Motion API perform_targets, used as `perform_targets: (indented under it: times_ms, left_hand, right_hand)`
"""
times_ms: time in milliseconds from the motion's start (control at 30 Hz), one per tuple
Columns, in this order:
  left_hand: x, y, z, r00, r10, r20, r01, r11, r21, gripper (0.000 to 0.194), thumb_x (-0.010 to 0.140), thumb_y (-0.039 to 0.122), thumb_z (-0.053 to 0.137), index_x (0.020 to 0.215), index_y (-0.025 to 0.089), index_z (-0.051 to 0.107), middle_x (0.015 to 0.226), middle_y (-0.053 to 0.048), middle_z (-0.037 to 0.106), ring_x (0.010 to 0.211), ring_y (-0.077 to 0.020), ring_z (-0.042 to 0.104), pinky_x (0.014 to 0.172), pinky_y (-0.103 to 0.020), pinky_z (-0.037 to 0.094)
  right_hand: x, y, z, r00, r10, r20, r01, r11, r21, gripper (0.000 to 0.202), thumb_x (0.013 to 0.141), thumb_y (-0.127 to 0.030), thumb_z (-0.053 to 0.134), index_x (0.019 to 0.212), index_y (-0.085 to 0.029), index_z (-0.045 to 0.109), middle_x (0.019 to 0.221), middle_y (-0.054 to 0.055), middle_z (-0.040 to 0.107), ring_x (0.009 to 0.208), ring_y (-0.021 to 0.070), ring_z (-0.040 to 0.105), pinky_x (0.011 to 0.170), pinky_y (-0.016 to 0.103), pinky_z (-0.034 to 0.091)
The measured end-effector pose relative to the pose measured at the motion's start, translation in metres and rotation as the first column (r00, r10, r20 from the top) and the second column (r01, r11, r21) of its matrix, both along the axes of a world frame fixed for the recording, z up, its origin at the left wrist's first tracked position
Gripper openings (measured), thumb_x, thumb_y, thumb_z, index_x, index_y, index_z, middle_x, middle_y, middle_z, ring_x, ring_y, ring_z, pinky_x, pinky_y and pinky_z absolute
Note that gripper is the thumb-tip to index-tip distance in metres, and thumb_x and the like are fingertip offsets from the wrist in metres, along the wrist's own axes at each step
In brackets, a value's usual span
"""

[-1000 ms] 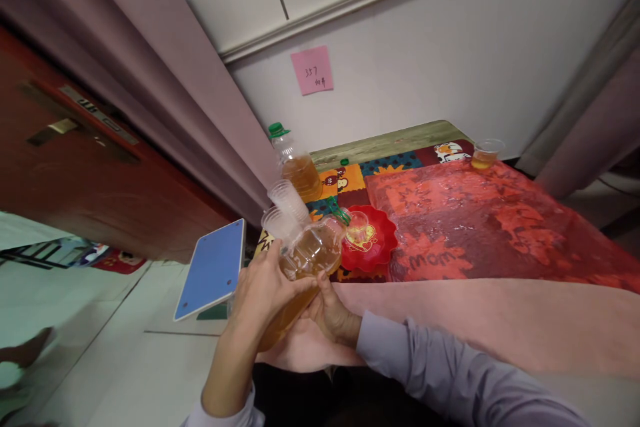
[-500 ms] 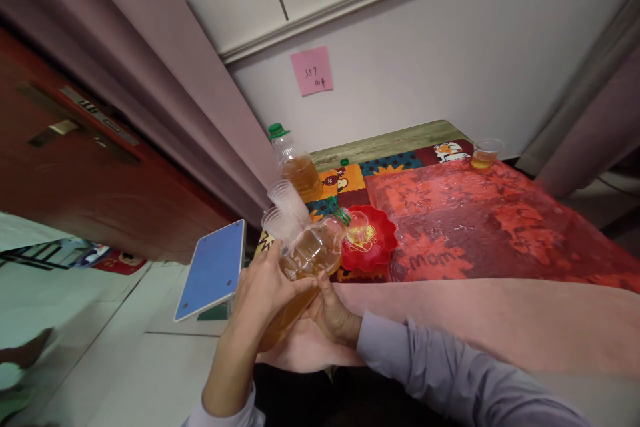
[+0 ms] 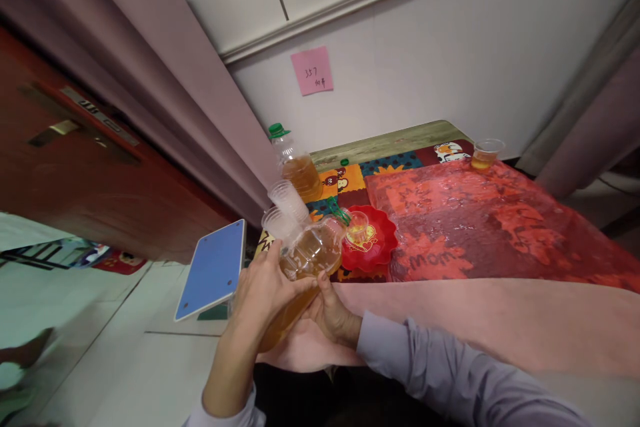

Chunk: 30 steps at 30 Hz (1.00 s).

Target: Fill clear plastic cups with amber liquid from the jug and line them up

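Observation:
A clear plastic bottle of amber liquid [image 3: 313,257] lies tilted in both hands, its neck end toward a red scalloped plate [image 3: 383,247]. My left hand [image 3: 263,290] is wrapped round its left side, and my right hand [image 3: 331,310] grips the lower right side. At the bottle's mouth, a clear plastic cup [image 3: 359,228] stands on the plate. A green plastic piece [image 3: 339,211], perhaps the bottle's handle, shows just above the mouth. Beyond my left hand are stacked clear cups [image 3: 287,201]. Whether liquid is flowing I cannot tell.
A second bottle [image 3: 300,173] with a green cap stands upright at the table's back left. One cup with some amber liquid [image 3: 483,159] is at the far right corner. A green cap [image 3: 345,162] lies near the wall. A blue-topped stool [image 3: 213,270] stands left of the table.
The amber liquid has spread further toward the bottle's neck. Both hands keep nearly the same place and grip.

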State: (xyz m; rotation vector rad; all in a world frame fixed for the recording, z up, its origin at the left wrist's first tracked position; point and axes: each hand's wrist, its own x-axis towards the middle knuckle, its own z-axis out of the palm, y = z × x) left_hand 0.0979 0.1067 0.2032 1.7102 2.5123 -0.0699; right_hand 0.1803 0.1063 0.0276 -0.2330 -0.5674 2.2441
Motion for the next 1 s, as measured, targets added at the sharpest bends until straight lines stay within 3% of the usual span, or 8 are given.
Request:
perform_targets:
  times_ms: [400, 1000]
  left_hand:
    - [-0.0033, -0.0014, -0.0038, 1.000, 0.003, -0.016, -0.002, 1.000, 0.013, 0.096, 0.079, 0.070, 0.081, 0.154, 0.014, 0.057, 0.145, -0.025, 0.073, 0.131, -0.0450, 0.073, 0.102, -0.048, 0.056]
    - [-0.0061, -0.0027, -0.0078, 1.000, -0.009, -0.011, 0.010, 1.000, 0.029, 0.090, 0.081, 0.069, 0.079, 0.152, 0.017, 0.058, 0.139, -0.023, 0.076, 0.126, -0.0444, 0.075, 0.098, -0.049, 0.057]
  right_hand:
    - [-0.0018, -0.0012, -0.0018, 1.000, -0.002, 0.005, 0.002, 1.000, -0.001, 0.096, 0.084, -0.101, 0.060, 0.140, -0.024, 0.071, 0.148, 0.018, 0.075, 0.136, 0.0411, 0.071, 0.106, 0.066, 0.060]
    - [-0.0014, -0.0001, -0.0030, 1.000, 0.012, 0.025, -0.012, 1.000, 0.013, 0.100, 0.084, -0.102, 0.059, 0.146, -0.024, 0.067, 0.151, 0.018, 0.073, 0.136, 0.0410, 0.071, 0.104, 0.066, 0.061]
